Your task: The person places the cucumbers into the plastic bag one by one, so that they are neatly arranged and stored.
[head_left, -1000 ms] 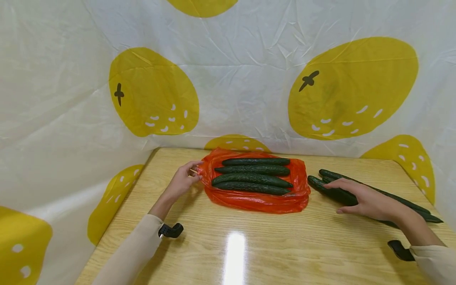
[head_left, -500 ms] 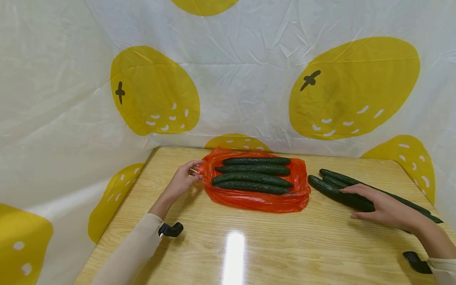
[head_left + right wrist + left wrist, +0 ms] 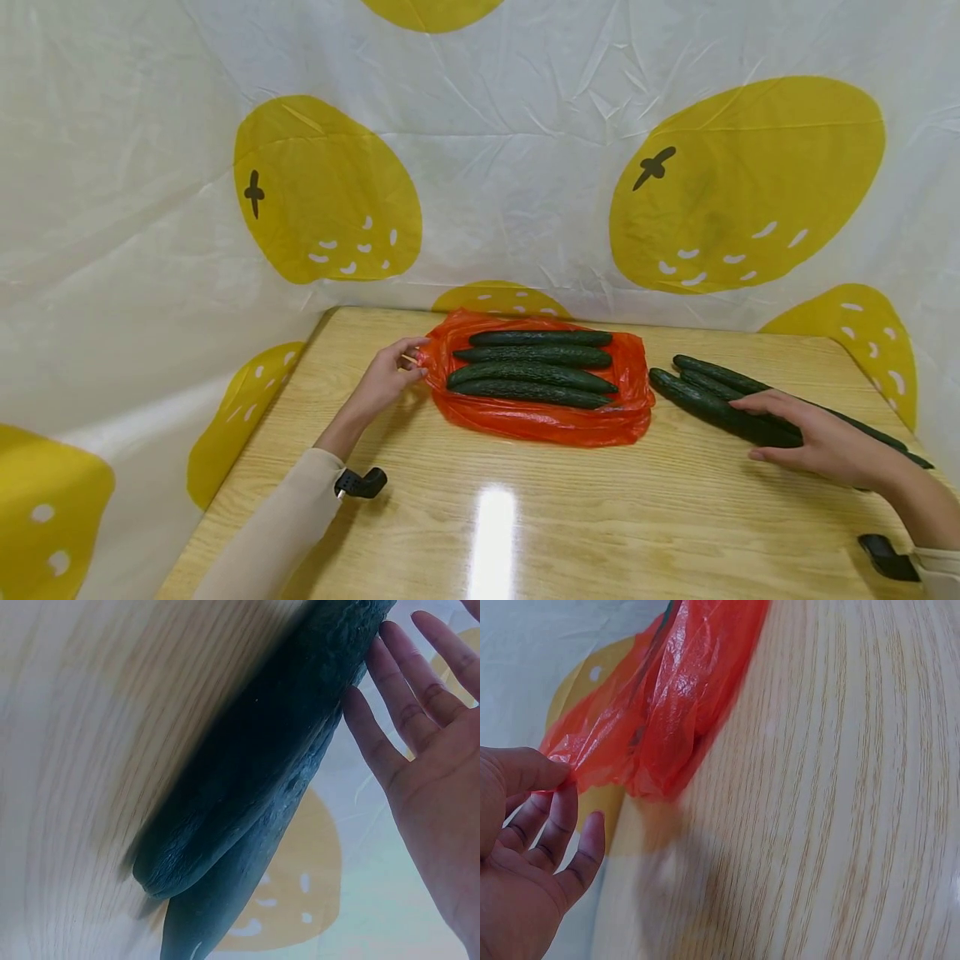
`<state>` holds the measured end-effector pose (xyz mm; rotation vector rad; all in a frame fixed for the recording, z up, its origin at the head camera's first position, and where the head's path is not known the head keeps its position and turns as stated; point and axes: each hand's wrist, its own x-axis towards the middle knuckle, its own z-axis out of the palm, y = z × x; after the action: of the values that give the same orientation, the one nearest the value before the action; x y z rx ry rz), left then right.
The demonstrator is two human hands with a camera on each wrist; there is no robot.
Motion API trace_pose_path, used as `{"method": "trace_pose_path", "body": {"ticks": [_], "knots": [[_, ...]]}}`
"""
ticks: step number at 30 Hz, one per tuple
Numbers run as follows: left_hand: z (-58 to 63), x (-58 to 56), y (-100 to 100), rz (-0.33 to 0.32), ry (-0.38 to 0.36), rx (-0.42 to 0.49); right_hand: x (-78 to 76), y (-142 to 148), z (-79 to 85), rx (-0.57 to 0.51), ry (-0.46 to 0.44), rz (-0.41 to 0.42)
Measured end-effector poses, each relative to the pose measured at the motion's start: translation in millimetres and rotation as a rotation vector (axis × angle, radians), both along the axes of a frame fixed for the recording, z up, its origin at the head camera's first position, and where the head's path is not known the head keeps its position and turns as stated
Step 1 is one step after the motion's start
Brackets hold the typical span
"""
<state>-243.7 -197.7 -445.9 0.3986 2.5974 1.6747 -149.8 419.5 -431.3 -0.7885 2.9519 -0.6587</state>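
A red plastic bag [image 3: 540,427] lies spread on the table with several dark green cucumbers [image 3: 532,373] side by side on it. My left hand [image 3: 386,379] is at the bag's left end; in the left wrist view its thumb and forefinger pinch the gathered red film [image 3: 667,712]. To the right of the bag, three more cucumbers [image 3: 705,403] lie slantwise and close together. Over their middle is my right hand [image 3: 821,442], fingers spread and fairly straight. In the right wrist view its fingertips reach the side of the cucumbers [image 3: 240,750].
The wooden table [image 3: 585,517] extends toward me with a bright reflection on it. Behind and to the left hangs a white cloth [image 3: 510,208] printed with yellow fruit. Each wrist carries a black camera mount, the left one [image 3: 362,482] hanging close above the tabletop.
My right hand has moved right and slightly toward me along the cucumbers, showing more of their near ends. My left hand has stayed at the bag.
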Motion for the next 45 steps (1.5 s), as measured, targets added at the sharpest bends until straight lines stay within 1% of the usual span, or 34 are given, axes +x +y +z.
{"method": "trace_pose_path", "body": {"ticks": [6,13,19,26,34,41,45], "knots": [[0.0,0.2,0,0.007,-0.010,-0.005,0.7,3,-0.5,0.010,-0.005,-0.007],[0.9,1.0,0,-0.002,-0.010,0.003,0.6,5,-1.6,0.011,-0.011,-0.004],[0.8,0.9,-1,-0.002,-0.012,0.001,-3.4,4,-0.7,0.027,-0.003,0.009],[33.3,20.9,10,-0.018,-0.039,-0.004,-11.8,-4,3.9,0.017,-0.020,0.030],[32.7,21.9,10,-0.023,-0.031,-0.015,-19.1,-6,-3.2,0.018,0.001,0.035],[32.4,21.4,11,-0.012,-0.026,-0.010,-23.5,-8,-1.9,0.016,-0.069,0.025],[32.6,21.3,10,-0.017,-0.019,-0.013,-24.4,-12,-0.5,0.027,-0.072,0.020]]}}
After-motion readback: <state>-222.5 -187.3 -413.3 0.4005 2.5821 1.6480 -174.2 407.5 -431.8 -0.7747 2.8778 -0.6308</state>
